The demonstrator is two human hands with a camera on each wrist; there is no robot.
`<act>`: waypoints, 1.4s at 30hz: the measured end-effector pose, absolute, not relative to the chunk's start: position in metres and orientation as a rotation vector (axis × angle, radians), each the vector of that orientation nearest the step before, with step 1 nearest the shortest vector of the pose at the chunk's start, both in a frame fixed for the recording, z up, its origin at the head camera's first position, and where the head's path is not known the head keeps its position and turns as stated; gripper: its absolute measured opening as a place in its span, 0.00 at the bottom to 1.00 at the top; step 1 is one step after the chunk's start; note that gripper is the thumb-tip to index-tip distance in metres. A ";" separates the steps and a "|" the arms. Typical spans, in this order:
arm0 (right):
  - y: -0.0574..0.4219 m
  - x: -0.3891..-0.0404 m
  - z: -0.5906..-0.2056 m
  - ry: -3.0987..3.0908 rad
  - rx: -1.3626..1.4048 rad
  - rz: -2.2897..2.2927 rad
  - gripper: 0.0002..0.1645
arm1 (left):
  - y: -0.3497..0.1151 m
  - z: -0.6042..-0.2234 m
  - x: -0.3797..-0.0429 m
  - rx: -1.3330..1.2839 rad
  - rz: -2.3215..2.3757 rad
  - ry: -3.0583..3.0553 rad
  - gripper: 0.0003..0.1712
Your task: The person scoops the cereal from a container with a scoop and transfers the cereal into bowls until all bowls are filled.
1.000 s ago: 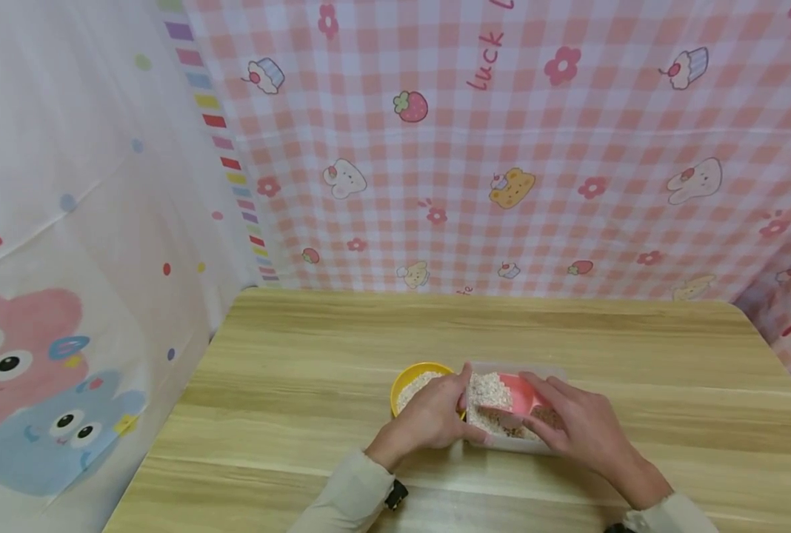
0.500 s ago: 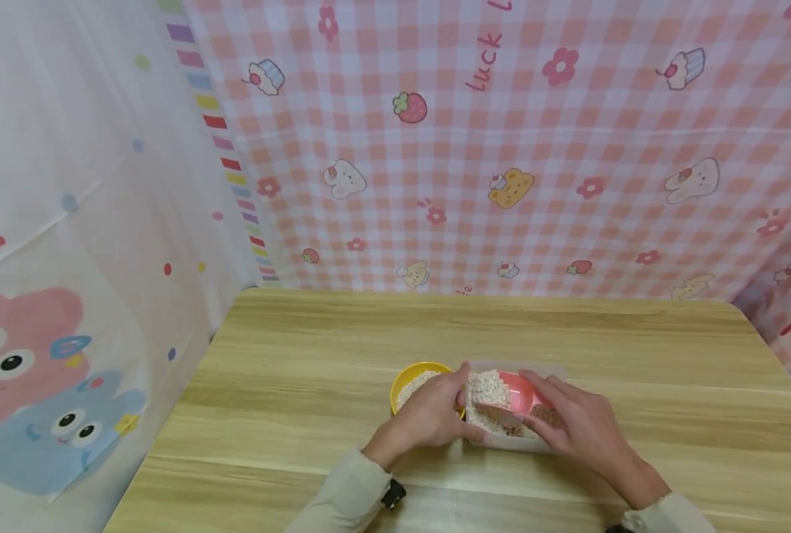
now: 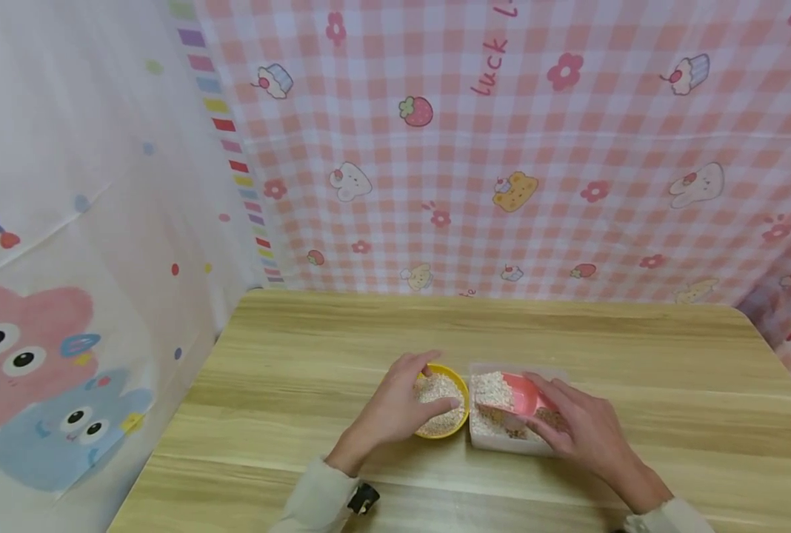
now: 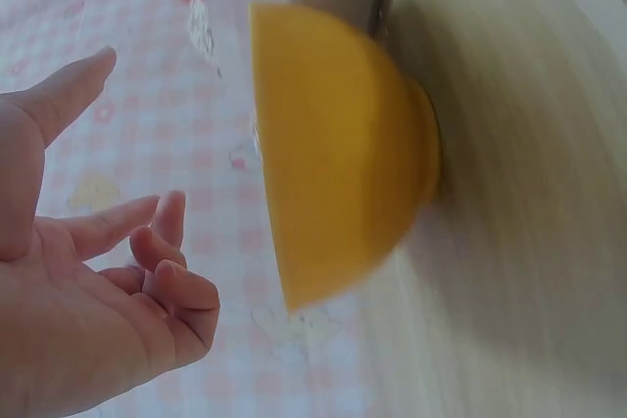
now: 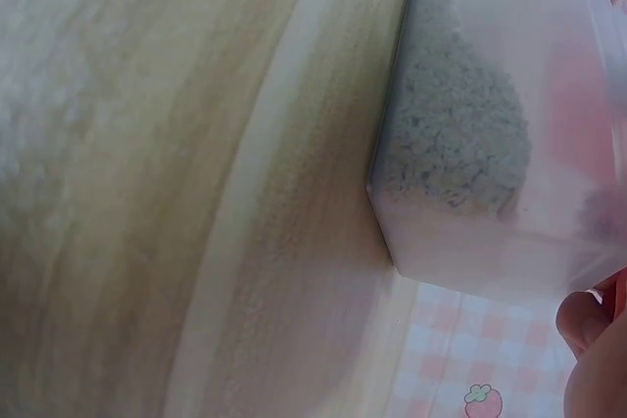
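My right hand (image 3: 585, 426) grips a pink-red scoop (image 3: 525, 394) heaped with pale oat flakes (image 3: 492, 389). The scoop is tilted over a translucent plastic box (image 3: 512, 443), which holds more flakes and some brown bits. Left of the box stands a yellow bowl (image 3: 466, 416) of flakes. Above the bowl's left side hovers my left hand (image 3: 395, 401), its thumb and index finger spread apart. In the left wrist view that hand is clear of the yellow bowl and holds nothing. The right wrist view shows the flakes through the box wall; most of the right hand is out of frame there.
Bowl and box stand close together on a wood-grain table (image 3: 322, 348). A pink checked cloth (image 3: 462, 163) hangs behind the table's back edge. On the left hangs a white cloth (image 3: 102, 244) with cartoon prints.
My left hand has let go of the box's left end and moved left over the yellow bowl. The right hand keeps the loaded scoop nearly still at the box.
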State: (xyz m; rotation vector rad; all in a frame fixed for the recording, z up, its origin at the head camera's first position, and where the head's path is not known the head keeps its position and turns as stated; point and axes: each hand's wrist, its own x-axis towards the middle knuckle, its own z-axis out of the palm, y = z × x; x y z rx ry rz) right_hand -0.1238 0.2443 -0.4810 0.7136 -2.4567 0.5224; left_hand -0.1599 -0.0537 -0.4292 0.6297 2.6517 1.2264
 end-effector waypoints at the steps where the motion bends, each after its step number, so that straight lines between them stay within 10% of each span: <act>1: 0.245 -0.124 -0.481 -2.460 0.710 0.523 0.36 | -0.057 -0.430 -0.160 0.613 1.250 2.646 0.42; 23: 0.246 -0.120 -0.482 -2.471 0.679 0.555 0.36 | -0.109 -0.465 -0.170 0.354 1.347 2.606 0.45; 42: 0.244 -0.123 -0.483 -2.462 0.676 0.565 0.36 | -0.104 -0.480 -0.171 0.459 1.346 2.308 0.66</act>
